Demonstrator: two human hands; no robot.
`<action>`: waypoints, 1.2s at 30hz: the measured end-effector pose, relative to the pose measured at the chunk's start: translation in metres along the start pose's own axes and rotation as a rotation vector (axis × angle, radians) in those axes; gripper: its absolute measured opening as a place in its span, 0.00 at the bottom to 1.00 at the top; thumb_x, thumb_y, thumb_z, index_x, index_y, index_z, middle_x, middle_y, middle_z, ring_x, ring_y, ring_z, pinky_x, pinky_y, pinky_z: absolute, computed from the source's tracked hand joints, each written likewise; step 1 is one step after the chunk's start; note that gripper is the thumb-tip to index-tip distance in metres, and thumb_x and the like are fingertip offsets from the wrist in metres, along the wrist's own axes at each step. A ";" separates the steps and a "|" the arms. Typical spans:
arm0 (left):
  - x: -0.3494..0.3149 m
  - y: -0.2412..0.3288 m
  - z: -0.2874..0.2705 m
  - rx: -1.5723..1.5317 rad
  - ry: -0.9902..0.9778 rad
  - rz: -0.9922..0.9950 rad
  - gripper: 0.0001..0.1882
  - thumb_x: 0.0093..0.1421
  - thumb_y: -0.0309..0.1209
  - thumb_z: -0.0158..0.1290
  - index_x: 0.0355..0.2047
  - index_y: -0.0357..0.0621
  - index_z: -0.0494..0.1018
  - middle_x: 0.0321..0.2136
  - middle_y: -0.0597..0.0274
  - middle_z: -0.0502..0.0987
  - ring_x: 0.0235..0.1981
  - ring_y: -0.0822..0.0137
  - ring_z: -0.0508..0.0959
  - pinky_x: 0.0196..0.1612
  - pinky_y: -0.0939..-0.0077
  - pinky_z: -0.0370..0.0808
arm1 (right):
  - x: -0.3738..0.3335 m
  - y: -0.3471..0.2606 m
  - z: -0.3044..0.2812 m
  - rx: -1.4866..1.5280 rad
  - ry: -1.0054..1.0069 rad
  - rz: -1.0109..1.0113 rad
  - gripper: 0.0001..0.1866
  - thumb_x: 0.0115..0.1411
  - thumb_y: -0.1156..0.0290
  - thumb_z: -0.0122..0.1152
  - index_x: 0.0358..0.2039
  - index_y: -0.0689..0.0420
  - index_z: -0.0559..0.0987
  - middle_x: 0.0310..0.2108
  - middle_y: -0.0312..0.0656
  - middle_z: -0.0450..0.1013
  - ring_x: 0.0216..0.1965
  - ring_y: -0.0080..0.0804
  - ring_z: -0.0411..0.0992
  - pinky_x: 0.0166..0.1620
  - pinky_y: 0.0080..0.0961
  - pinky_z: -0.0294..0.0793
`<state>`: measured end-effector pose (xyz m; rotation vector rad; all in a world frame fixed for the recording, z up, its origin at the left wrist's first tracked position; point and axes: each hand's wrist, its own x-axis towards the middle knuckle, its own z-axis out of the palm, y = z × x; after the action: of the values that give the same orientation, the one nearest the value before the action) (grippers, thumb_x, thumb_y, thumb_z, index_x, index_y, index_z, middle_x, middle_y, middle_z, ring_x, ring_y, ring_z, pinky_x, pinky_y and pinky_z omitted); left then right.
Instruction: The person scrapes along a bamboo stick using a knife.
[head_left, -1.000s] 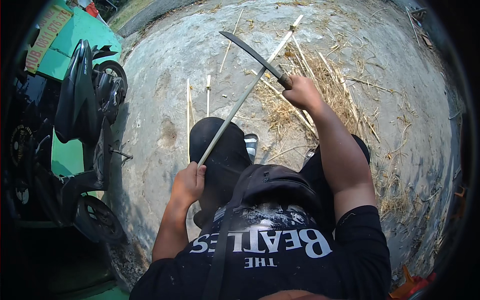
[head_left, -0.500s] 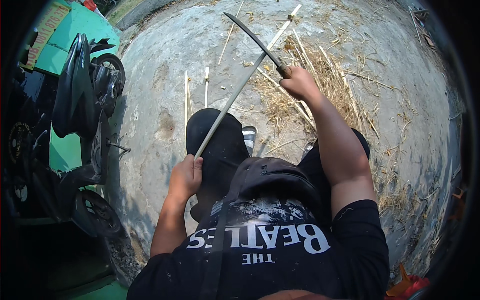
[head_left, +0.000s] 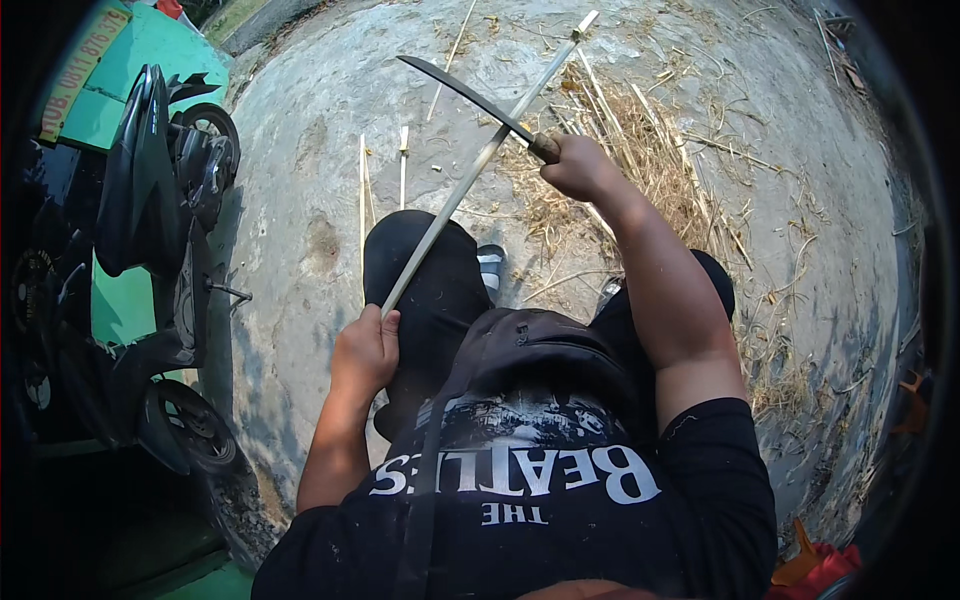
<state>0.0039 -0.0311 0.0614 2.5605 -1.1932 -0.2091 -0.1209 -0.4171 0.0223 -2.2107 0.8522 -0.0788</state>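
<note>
A long pale strip, likely split bamboo [head_left: 440, 222], slants up and away from my left hand [head_left: 365, 350], which is closed round its near end. The strip passes over my left knee and shows a darker node close to its far tip. My right hand [head_left: 578, 168] grips the wooden handle of a machete [head_left: 462, 92] with a curved dark blade. Its blade crosses the strip beyond my knees and points to the far left; at the crossing the two appear to touch.
Dry shavings [head_left: 640, 150] lie heaped on the concrete ground [head_left: 300, 160] ahead and to the right. Several thin strips [head_left: 403, 165] rest beyond my left knee. A black motorcycle [head_left: 150, 220] stands on the left. Something red and orange [head_left: 820, 565] is behind my right elbow.
My right hand has drawn the machete nearer and slightly left, its blade sliding down along the strip toward me. My left hand keeps its hold.
</note>
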 end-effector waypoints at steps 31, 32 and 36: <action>0.004 -0.003 -0.002 -0.019 -0.016 0.010 0.20 0.72 0.41 0.51 0.28 0.38 0.67 0.21 0.35 0.75 0.27 0.29 0.76 0.28 0.41 0.70 | -0.019 -0.017 0.009 -0.102 0.079 -0.110 0.15 0.53 0.65 0.60 0.40 0.55 0.83 0.37 0.54 0.81 0.43 0.54 0.80 0.49 0.46 0.79; 0.002 -0.004 -0.002 -0.005 -0.020 0.000 0.21 0.72 0.41 0.51 0.28 0.38 0.67 0.21 0.35 0.75 0.27 0.29 0.76 0.28 0.42 0.70 | -0.025 -0.027 0.007 -0.197 0.031 -0.144 0.15 0.53 0.66 0.60 0.42 0.54 0.83 0.37 0.52 0.81 0.43 0.53 0.80 0.49 0.46 0.79; 0.001 -0.009 0.001 0.003 -0.005 0.041 0.22 0.74 0.43 0.48 0.28 0.37 0.66 0.20 0.34 0.73 0.26 0.30 0.75 0.27 0.45 0.69 | -0.044 -0.053 0.031 -0.305 -0.038 -0.318 0.07 0.51 0.66 0.65 0.32 0.50 0.81 0.30 0.48 0.80 0.37 0.52 0.80 0.42 0.49 0.79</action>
<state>0.0108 -0.0271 0.0580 2.5370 -1.2482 -0.2040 -0.1165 -0.3444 0.0445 -2.6118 0.5106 -0.0625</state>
